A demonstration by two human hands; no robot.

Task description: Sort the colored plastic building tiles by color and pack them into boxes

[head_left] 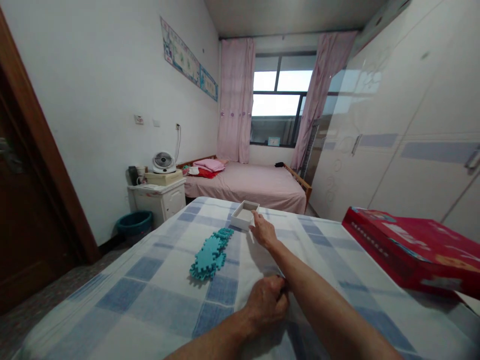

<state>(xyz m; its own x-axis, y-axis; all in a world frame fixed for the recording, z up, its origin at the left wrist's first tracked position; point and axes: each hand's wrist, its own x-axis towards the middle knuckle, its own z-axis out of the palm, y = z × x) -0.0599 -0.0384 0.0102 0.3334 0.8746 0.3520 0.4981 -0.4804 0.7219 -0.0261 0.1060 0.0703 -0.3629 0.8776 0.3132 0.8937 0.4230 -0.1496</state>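
The right hand's [263, 231] grip touches the white box [240, 222] at its right wall; whether it pinches the wall cannot be told. The left hand [266, 302] is curled closed beside the right forearm, its inside hidden. The white box sits open-topped on the checked cloth [165, 305], long axis running away and slightly rightward. Teal pieces [208, 252] slant likewise, overlapping. The red box's [408, 250] side lettering is illegible, its right end cut off.
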